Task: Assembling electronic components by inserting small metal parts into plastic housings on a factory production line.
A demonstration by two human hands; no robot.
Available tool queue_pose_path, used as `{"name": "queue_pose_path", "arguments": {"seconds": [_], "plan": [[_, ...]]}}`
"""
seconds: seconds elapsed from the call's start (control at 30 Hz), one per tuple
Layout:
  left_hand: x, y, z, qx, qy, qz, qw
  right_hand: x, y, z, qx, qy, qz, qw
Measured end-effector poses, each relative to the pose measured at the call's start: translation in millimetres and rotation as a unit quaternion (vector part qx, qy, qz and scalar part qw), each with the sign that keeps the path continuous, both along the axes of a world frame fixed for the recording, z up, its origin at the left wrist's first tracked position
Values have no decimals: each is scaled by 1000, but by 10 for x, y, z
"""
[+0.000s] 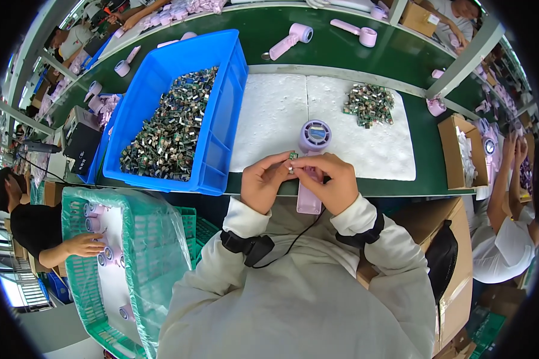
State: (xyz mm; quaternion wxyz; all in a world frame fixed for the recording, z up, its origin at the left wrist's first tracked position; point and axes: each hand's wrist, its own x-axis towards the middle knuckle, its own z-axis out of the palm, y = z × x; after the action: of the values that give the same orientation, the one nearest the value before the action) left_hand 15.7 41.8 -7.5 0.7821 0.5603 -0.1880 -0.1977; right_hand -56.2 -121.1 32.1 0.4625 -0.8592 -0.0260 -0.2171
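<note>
A small green circuit board (293, 155) with a metal part is pinched between the fingertips of my left hand (263, 183). The fingers of my right hand (332, 179) close on the lower end of this same board; the exact contact is partly hidden. Under my right hand lies a pink-purple handheld fan (309, 200), its round head pointing away from me and its handle reaching past the table's near edge. A white foam sheet (269, 113) is below the fan head. Farther right on the foam rests a loose pile of similar circuit boards (369, 106).
A tall blue bin (224, 137) full of circuit boards stands left of the foam. Pink fans (291, 40) lie on the green conveyor beyond. At right is a cardboard box (455, 149) of white parts. A green crate (144, 263) sits lower left, with a co-worker's hand (84, 245) over it.
</note>
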Motion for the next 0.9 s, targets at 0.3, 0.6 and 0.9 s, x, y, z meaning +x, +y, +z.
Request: {"name": "queue_pose_path", "arguments": {"seconds": [0.3,0.6,0.9], "plan": [[-97,-44,22,20,-55,30,998,23,-19,-1,69,12,-61,996],[-133,-32,29,21,-59,32,998,2,-41,-7,37,-12,-53,998],[-136,-29,-19,16,-103,46,994,36,-103,6,34,-20,-24,999]]}}
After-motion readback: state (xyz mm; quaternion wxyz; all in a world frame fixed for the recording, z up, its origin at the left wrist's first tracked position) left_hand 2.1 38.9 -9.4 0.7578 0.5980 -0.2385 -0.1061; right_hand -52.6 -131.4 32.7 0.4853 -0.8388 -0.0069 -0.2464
